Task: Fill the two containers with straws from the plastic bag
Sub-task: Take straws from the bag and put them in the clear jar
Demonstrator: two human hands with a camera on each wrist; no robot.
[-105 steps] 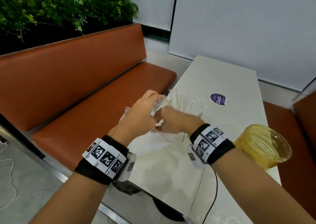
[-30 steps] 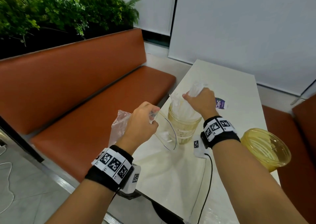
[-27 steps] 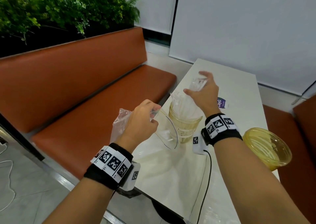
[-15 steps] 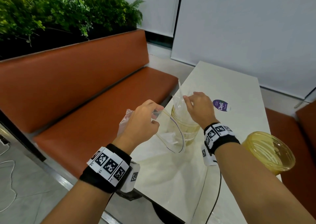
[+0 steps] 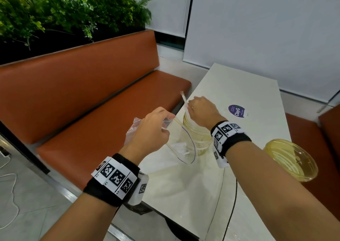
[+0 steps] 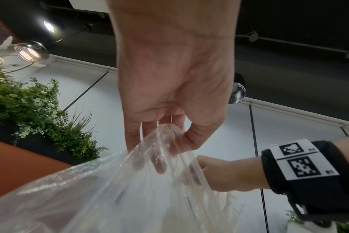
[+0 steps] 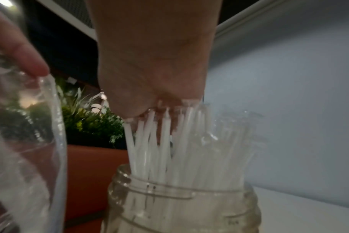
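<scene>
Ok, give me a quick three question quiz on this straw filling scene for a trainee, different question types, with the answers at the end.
1. True or false: the left hand grips the mouth of the plastic bag.
2. Where is the right hand? A) inside the bag B) on top of the straws standing in the jar C) flat on the table
3. Fill in: the second container, near the right forearm, holds ____ straws.

Key: 1 true; 2 B; 3 no.
</scene>
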